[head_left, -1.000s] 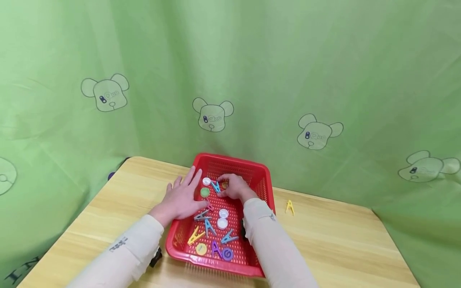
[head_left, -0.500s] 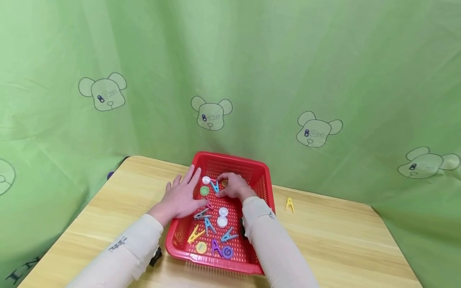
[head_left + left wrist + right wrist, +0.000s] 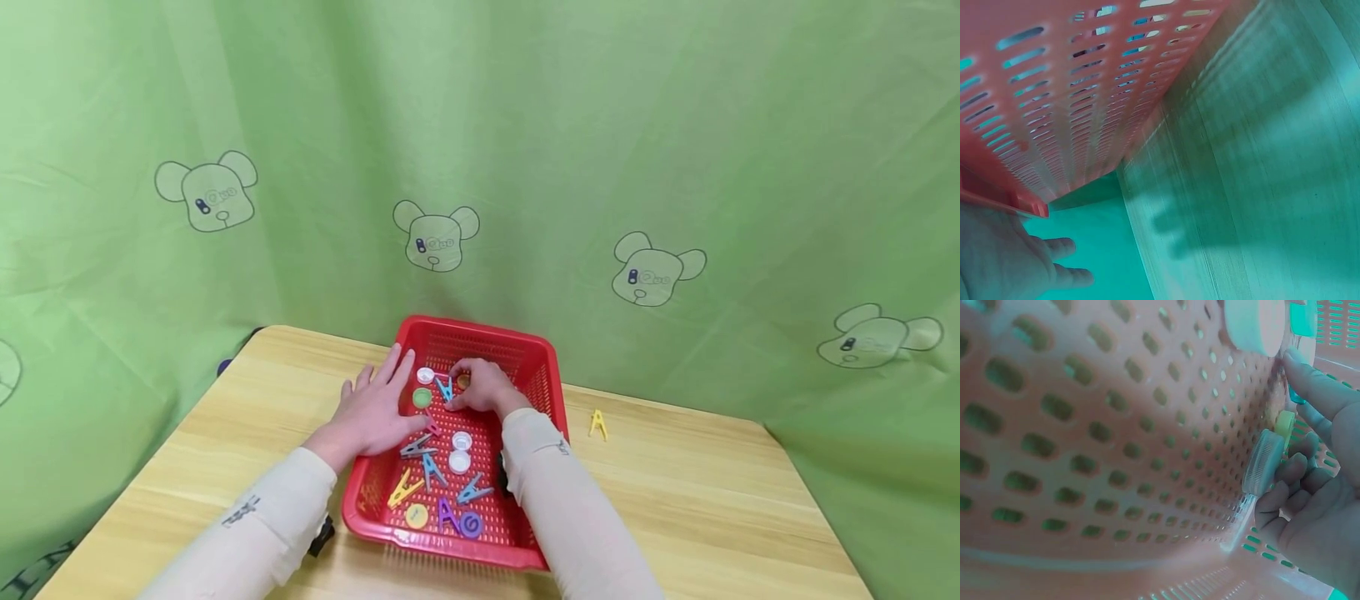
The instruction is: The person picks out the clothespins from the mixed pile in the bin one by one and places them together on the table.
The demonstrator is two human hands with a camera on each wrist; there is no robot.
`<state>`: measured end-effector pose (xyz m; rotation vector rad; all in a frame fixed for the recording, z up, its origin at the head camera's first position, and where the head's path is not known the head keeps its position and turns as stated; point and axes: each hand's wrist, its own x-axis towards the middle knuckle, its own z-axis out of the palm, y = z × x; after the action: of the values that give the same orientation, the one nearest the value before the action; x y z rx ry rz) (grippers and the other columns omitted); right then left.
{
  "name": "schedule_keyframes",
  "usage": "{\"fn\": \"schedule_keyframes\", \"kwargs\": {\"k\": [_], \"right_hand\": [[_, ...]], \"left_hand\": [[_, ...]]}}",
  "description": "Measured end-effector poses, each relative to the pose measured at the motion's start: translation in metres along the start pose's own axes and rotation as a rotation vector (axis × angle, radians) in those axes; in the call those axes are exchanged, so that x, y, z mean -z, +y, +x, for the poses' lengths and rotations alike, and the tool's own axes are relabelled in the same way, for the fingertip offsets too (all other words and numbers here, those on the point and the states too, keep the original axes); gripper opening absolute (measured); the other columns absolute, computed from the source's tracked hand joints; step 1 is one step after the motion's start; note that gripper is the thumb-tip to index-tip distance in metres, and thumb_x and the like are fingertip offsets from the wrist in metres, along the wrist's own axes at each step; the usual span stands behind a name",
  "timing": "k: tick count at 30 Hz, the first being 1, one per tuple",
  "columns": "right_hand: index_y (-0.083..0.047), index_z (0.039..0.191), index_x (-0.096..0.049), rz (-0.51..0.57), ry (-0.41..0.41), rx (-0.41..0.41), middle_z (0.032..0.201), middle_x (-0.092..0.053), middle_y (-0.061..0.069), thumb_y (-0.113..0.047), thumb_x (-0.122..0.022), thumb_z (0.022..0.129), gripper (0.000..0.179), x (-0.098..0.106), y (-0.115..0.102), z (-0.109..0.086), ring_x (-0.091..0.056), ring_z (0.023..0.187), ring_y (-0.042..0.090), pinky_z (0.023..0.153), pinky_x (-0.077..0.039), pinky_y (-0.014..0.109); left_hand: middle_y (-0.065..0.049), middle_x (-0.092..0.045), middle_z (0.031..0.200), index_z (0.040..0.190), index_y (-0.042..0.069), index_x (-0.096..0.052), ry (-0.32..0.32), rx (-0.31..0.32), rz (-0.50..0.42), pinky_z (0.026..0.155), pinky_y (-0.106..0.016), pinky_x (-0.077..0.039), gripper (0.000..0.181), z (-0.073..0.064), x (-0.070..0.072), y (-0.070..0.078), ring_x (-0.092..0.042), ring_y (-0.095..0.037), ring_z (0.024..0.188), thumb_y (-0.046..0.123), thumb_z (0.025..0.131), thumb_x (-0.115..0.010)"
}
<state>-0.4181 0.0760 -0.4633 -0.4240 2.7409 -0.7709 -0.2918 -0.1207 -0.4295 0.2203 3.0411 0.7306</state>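
A red plastic basket [image 3: 551, 367] stands on the table, with clothespins and bottle caps spread over its floor. My left hand [image 3: 375, 412] rests over the left rim, fingers straight and spread, thumb reaching inside beside a pink clothespin [image 3: 432, 423]. Deep in the basket, my right hand [image 3: 486, 388] has its thumb and index finger around a light-blue clothespin [image 3: 445, 389]. Its remaining fingers curl near a ribbed cap [image 3: 1263, 462] and a yellow one [image 3: 1285, 428] in the right wrist view. A white cap [image 3: 425, 375] and a green cap [image 3: 422, 397] lie left of that clothespin.
Toward the basket's front lie two white caps [image 3: 461, 452], a yellow clothespin [image 3: 405, 489], a purple clothespin [image 3: 447, 515] and a purple cap [image 3: 471, 525]. Another yellow clothespin [image 3: 597, 424] lies outside on the wooden table [image 3: 697, 492]. A green curtain [image 3: 525, 167] hangs behind.
The head view has turned very slightly to the right. Both hands, the basket and its contents keep their places.
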Motion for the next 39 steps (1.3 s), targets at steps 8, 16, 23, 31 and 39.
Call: {"fn": "schedule_keyframes", "kwargs": {"k": [8,16,23,31,39], "right_hand": [[-0.017,0.117,-0.068,0.042,0.005,0.009,0.109,-0.062,0.007,-0.025,-0.089,0.075,0.048,0.005,-0.005,-0.005,-0.057,0.096,0.024,0.086,-0.053,0.042],[-0.019,0.113,-0.068,0.044,0.020,0.010,0.106,-0.064,0.006,-0.027,-0.090,0.074,0.045,0.010,-0.009,-0.006,-0.058,0.093,0.024,0.082,-0.054,0.040],[-0.017,0.120,-0.067,0.043,0.033,0.077,0.106,-0.064,0.007,-0.027,-0.089,0.075,0.051,0.018,-0.018,-0.013,-0.058,0.091,0.024,0.074,-0.053,0.035],[-0.017,0.124,-0.063,0.124,0.026,0.016,0.103,-0.060,0.011,-0.025,-0.088,0.078,0.054,0.027,-0.020,-0.019,-0.061,0.068,0.022,0.050,-0.053,0.034],[-0.019,0.122,-0.064,0.115,0.081,0.046,0.096,-0.059,0.010,-0.029,-0.089,0.076,0.054,0.040,-0.021,-0.027,-0.056,0.078,0.023,0.067,-0.054,0.040]], "left_hand": [[-0.007,0.002,0.167,0.162,0.019,-0.007,-0.008,-0.005,0.023,0.107,-0.075,-0.011,0.102,-0.002,0.002,0.001,-0.013,-0.054,0.143,0.058,0.087,-0.065],[-0.007,0.002,0.167,0.162,0.020,-0.007,-0.014,-0.003,0.019,0.106,-0.077,-0.009,0.103,-0.003,0.002,0.000,-0.011,-0.055,0.143,0.058,0.087,-0.065],[-0.007,0.001,0.167,0.163,0.020,-0.008,-0.016,0.001,0.027,0.106,-0.077,-0.008,0.103,-0.004,0.003,-0.002,-0.011,-0.055,0.143,0.060,0.086,-0.064],[-0.008,0.003,0.167,0.162,0.020,-0.007,-0.025,0.002,0.015,0.107,-0.076,-0.007,0.102,-0.004,0.003,0.001,-0.009,-0.054,0.144,0.060,0.087,-0.063],[-0.007,0.004,0.167,0.162,0.018,-0.010,-0.025,0.005,0.000,0.108,-0.074,-0.008,0.100,-0.003,0.003,0.002,-0.009,-0.053,0.144,0.060,0.088,-0.062]]}}
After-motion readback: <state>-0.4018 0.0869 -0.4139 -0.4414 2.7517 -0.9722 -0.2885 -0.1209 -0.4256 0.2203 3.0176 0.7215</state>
